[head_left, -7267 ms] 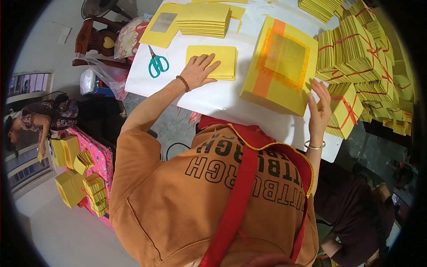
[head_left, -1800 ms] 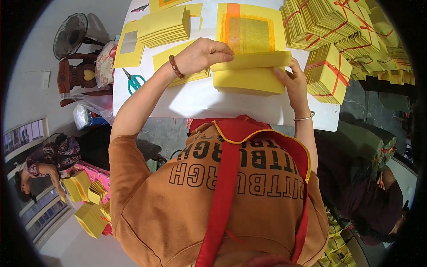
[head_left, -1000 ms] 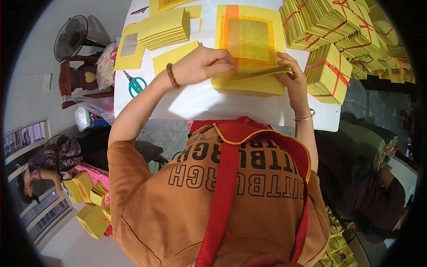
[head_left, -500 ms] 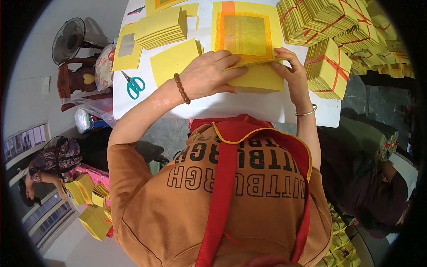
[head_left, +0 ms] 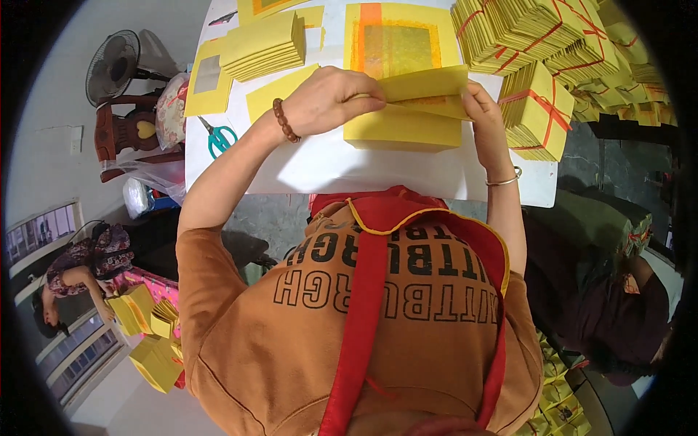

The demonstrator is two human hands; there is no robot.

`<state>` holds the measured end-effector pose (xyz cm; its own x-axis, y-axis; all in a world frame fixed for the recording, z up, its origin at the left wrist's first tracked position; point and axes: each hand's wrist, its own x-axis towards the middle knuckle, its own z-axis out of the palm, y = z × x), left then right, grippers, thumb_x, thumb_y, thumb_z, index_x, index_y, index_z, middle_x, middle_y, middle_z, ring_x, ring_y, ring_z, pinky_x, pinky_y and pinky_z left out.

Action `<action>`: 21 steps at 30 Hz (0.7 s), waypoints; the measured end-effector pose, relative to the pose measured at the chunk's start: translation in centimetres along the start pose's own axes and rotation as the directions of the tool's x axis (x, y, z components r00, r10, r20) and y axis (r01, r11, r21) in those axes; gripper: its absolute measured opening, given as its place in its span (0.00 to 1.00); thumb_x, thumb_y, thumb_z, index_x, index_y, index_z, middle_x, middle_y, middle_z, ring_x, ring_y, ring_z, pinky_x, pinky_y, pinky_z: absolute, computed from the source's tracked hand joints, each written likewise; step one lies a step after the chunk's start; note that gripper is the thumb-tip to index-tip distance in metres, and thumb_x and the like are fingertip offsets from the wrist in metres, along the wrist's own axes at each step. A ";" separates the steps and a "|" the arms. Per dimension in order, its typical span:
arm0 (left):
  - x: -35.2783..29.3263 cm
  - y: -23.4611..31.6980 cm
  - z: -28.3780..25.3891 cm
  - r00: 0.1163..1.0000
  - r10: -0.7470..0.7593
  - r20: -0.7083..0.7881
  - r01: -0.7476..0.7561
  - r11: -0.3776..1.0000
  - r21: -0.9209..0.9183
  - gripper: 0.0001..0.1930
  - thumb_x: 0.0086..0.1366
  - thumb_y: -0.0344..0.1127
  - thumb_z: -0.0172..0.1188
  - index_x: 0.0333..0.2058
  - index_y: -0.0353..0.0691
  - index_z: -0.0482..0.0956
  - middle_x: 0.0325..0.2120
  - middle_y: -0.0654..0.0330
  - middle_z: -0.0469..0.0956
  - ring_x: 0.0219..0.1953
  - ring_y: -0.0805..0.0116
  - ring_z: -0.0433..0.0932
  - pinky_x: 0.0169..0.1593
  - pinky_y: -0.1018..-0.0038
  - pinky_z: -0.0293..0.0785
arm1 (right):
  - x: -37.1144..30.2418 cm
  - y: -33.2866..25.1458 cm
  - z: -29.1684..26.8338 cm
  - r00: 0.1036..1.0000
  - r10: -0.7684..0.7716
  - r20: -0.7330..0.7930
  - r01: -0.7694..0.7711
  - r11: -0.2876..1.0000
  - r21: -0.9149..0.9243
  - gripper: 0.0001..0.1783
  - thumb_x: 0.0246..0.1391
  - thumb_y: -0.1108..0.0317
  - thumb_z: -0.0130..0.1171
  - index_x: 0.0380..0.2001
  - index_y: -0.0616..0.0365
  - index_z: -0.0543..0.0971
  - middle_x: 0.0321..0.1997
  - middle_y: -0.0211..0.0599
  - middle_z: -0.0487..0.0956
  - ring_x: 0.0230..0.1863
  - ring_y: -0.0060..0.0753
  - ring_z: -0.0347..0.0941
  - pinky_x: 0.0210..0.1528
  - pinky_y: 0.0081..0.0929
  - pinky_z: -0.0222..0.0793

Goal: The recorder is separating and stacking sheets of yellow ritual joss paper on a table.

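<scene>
A folded sheet of yellow paper [head_left: 424,84] is stretched between my hands, its fold partly opened, with an orange inner surface showing. My left hand [head_left: 327,100] pinches its left end, thumb against bent fingers. At the right end, my right hand [head_left: 486,120] grips the paper's edge between thumb and fingers. Just below, on the near side, lies a thick yellow paper stack [head_left: 401,132]. Beyond the folded sheet lies a yellow sheet with an orange-edged metallic square [head_left: 398,51].
Left on the white table [head_left: 291,171] are green-handled scissors [head_left: 220,138] and a yellow paper pile [head_left: 263,48]. Bundles tied with red string [head_left: 539,109] crowd the right side. A standing fan [head_left: 113,67] is at far left; another person [head_left: 87,265] handles yellow paper below it.
The paper between my hands has turned from nearly edge-on to a broader, partly opened fold. My left hand has shifted slightly left and away from me, its fingers now curled.
</scene>
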<state>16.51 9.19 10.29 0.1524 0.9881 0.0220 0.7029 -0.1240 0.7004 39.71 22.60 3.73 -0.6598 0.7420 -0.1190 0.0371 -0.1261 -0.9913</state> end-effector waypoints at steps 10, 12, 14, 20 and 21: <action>0.6 -1.0 -0.6 0.983 -0.014 0.181 0.045 0.985 -0.166 0.09 0.58 0.34 0.56 0.31 0.32 0.78 0.27 0.58 0.76 0.30 0.69 0.74 0.36 0.75 0.68 | -1.1 1.3 -0.8 0.951 -0.232 0.204 0.266 0.951 -0.156 0.38 0.39 0.75 0.65 0.57 0.49 0.65 0.64 0.30 0.58 0.61 0.30 0.57 0.59 0.33 0.57; 0.7 -0.9 -0.6 0.975 0.008 0.222 0.027 0.988 -0.152 0.08 0.57 0.33 0.58 0.31 0.33 0.79 0.26 0.58 0.74 0.30 0.69 0.73 0.35 0.76 0.67 | -1.0 1.3 -0.4 0.958 -0.221 0.181 0.256 0.946 -0.201 0.39 0.38 0.75 0.66 0.57 0.48 0.65 0.64 0.31 0.58 0.61 0.30 0.57 0.58 0.34 0.57; 0.8 -0.6 -0.8 0.966 -0.021 0.256 0.060 0.988 -0.145 0.10 0.56 0.36 0.59 0.31 0.35 0.80 0.29 0.58 0.76 0.34 0.66 0.74 0.40 0.73 0.68 | -0.7 1.5 -0.3 0.959 -0.232 0.164 0.265 0.940 -0.217 0.37 0.39 0.74 0.66 0.57 0.49 0.66 0.62 0.30 0.60 0.61 0.30 0.58 0.57 0.33 0.59; -0.1 -0.4 -0.2 0.974 -0.029 0.223 0.046 0.996 -0.073 0.11 0.53 0.39 0.62 0.33 0.41 0.81 0.33 0.59 0.75 0.38 0.62 0.74 0.43 0.69 0.69 | -0.4 2.0 -0.2 0.953 -0.277 0.119 0.301 0.890 -0.342 0.32 0.44 0.75 0.62 0.55 0.51 0.67 0.60 0.28 0.64 0.60 0.25 0.59 0.57 0.29 0.62; -0.3 -0.4 0.0 0.979 -0.018 0.204 0.026 0.999 -0.036 0.11 0.53 0.39 0.63 0.34 0.42 0.81 0.33 0.59 0.74 0.38 0.62 0.74 0.43 0.68 0.69 | -0.4 1.9 -0.1 0.954 -0.276 0.120 0.300 0.890 -0.342 0.32 0.44 0.75 0.62 0.55 0.51 0.67 0.60 0.28 0.64 0.60 0.25 0.59 0.57 0.29 0.62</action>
<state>16.12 8.98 10.00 0.2780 0.9509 -0.1362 0.6813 -0.0952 0.7258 40.17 22.12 1.88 -0.7294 0.6635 0.1666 0.0914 0.3358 -0.9375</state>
